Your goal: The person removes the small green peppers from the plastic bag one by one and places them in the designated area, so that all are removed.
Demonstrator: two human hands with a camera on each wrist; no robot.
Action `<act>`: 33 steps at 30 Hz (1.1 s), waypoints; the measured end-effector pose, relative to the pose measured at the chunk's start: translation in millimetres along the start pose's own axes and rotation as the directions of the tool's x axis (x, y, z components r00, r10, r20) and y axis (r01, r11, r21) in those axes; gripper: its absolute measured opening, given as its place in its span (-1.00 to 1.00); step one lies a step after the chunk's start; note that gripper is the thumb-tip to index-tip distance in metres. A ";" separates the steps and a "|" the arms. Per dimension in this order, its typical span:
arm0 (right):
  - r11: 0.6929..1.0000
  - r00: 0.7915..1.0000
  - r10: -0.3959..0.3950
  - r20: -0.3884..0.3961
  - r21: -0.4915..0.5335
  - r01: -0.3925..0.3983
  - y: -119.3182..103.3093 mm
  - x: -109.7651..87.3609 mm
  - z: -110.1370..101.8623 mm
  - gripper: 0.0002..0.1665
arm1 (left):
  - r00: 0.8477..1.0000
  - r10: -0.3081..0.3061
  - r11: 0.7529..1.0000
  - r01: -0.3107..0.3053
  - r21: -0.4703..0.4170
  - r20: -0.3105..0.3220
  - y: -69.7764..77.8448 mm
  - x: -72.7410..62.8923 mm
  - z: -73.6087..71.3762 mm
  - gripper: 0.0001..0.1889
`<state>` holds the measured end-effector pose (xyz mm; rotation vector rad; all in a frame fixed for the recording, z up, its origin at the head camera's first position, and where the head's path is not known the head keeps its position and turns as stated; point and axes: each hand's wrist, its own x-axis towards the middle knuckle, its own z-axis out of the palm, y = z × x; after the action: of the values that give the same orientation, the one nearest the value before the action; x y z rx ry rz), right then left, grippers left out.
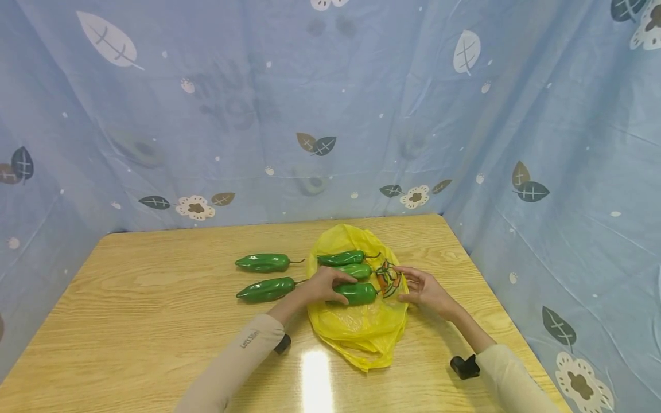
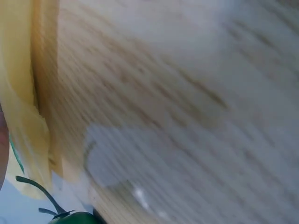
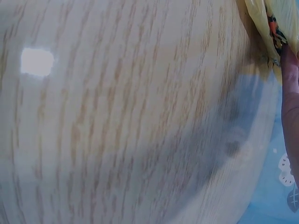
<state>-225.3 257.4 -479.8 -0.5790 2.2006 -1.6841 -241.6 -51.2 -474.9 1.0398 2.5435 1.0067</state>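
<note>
Your left hand (image 1: 324, 287) reaches over the yellow bag (image 1: 353, 335), its thumb on the near side and its fingers on the far side, curled round the left end of the nearest green pepper (image 1: 361, 293). That pepper lies on the bag, stem pointing right. Just beyond it are the middle pepper (image 1: 357, 271) and then the farthest pepper (image 1: 343, 258), both on the yellow film with their stems to the right as well.

Your right hand (image 1: 426, 291) is at the bag's right edge — fingers extended, thumb held apart from them, fingertips touching the film. Beside those fingertips is a patterned patch (image 1: 388, 279) of orange and black; it looks like print on the bag, though the creases make that hard to be sure of.

To the left of the bag, you have two more green peppers lying on the wooden table (image 1: 155, 298): the upper loose pepper (image 1: 264, 263) and the lower loose pepper (image 1: 265, 289), both with stems pointing right, the lower one's stem close to your left hand. Behind the table hangs a blue curtain (image 1: 258, 115) printed with leaves and flowers — and a bright reflection (image 1: 315, 381) shines on the wood in front of the bag.
</note>
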 end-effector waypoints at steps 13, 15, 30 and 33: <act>1.000 1.000 -0.001 -0.005 -0.019 0.000 2.8 -0.9 -5.1 -0.19 | 0.998 -0.004 0.997 -0.001 0.078 0.063 -0.4 0.8 3.1 -0.32; 1.000 1.000 0.007 -0.001 -0.011 -0.007 3.9 -1.0 -5.8 -0.19 | 0.997 0.000 0.997 -0.006 0.077 0.072 0.8 -0.1 2.9 -0.32; 1.000 1.000 0.005 -0.002 0.004 -0.005 5.9 -0.1 -6.6 -0.21 | 0.999 0.038 0.998 -0.037 0.051 -0.009 -3.0 -5.4 5.2 -0.33; 1.000 1.000 0.009 -0.003 0.007 -0.009 6.3 -0.1 -6.1 -0.21 | 0.998 0.058 0.998 -0.056 0.031 -0.038 -5.1 -5.8 5.8 -0.34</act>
<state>-228.9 264.0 -484.3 -0.5643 2.1947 -1.6890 -237.6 -54.8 -483.0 1.1176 2.5813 1.0155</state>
